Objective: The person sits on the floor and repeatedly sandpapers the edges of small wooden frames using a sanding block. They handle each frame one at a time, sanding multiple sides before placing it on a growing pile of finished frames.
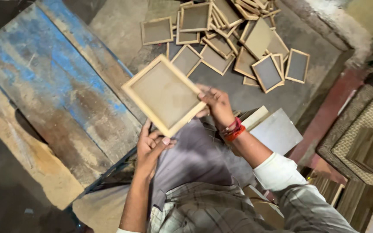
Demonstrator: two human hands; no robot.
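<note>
Above grey floor (307, 92), wooden frame (164, 95) between left hand (151, 144) and right hand (216, 105)

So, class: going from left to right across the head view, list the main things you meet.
Worn blue wooden board → left hand → square wooden frame held up in both hands → right hand with red wrist threads → grey flat panel → woven mat.

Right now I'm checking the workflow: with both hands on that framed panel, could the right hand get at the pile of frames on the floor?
Probably not yet: the right hand grips the framed panel, and the pile of frames lies beyond it, though nothing blocks the way.
</note>
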